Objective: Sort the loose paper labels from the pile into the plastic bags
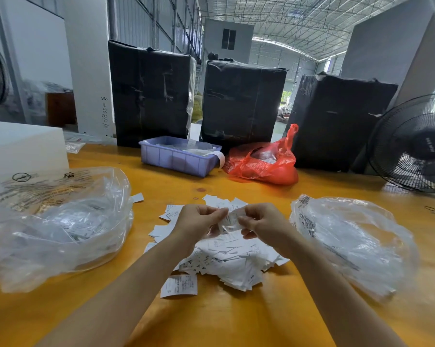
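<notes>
A pile of white paper labels (226, 261) lies on the yellow table (236, 319) in front of me. Just above it, my left hand (199, 221) and my right hand (261, 221) both pinch one small label in a clear sleeve (232, 219) between them. A large clear plastic bag (53, 226) holding several labels sits at the left. A second clear plastic bag (354, 244) lies crumpled at the right.
A blue plastic bin (176, 156) and a red plastic bag (264, 162) sit at the far side of the table. Three black wrapped bales (241, 101) stand behind them. A black fan (414, 144) is at the right, a white block (23, 144) at the left.
</notes>
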`<state>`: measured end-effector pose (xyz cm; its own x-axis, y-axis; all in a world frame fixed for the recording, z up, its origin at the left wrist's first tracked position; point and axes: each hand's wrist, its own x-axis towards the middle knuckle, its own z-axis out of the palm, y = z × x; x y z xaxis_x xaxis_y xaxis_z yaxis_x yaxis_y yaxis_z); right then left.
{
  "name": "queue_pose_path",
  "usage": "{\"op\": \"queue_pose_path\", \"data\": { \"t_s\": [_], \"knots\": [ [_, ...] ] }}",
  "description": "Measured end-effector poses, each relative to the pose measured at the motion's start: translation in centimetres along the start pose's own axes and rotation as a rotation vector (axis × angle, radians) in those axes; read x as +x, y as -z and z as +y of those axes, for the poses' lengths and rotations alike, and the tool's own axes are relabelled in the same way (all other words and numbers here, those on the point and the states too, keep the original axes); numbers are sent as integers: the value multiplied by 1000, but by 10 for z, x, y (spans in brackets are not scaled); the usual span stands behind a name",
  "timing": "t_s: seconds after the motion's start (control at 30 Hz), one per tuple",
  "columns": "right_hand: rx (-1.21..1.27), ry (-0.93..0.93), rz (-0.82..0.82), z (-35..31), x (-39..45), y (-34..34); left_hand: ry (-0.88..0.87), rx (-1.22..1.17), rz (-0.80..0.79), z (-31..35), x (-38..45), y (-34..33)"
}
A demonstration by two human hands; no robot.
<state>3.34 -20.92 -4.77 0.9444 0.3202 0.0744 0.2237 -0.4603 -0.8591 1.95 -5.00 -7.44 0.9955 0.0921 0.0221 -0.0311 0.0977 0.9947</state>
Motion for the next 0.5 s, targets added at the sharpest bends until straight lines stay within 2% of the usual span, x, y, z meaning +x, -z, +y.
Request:
{"op": "queue_pose_path", "data": {
  "t_s": [0.17,0.37,0.5],
  "knots": [
    [137,94,186,0,-2,-1,195,-145,-26,8,-4,-3],
    [126,118,82,1,-2,-9,277,-232,50,8,-6,-5],
    [160,117,110,1,-1,-13,280,-347,90,7,-5,-8]
  ]
}}
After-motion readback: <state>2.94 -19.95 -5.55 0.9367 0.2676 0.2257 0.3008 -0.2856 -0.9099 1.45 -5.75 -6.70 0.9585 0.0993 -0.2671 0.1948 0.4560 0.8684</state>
